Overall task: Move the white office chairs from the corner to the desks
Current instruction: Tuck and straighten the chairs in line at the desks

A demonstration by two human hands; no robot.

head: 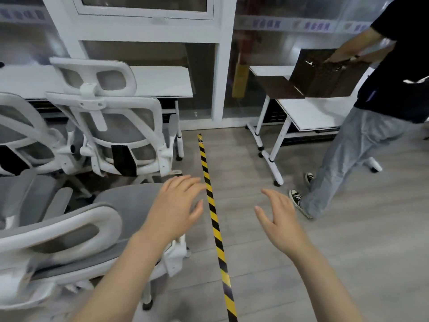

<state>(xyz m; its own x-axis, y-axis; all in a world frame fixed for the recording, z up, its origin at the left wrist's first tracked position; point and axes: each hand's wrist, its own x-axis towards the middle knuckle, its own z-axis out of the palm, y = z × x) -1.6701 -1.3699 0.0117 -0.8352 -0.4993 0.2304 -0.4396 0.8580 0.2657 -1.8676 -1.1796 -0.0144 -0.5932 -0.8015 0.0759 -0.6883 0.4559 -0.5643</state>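
Grey wood-look flooring (267, 263) is lying bare across the middle and right, split by a yellow-and-black striped tape line (210, 198). Left of the tape, white-framed grey mesh office chairs are crowding together: the nearest chair (69, 231) is sitting under the left forearm, another chair (116, 126) is standing against the long white desk (162, 82). Both hands are hovering spread, holding nothing, the left hand (177, 205) over the seat edge, the right hand (281, 219) over bare floor. A person in black shirt and grey trousers (362, 145) is standing by the small white desk (308, 112), handling a brown cardboard box (322, 77).
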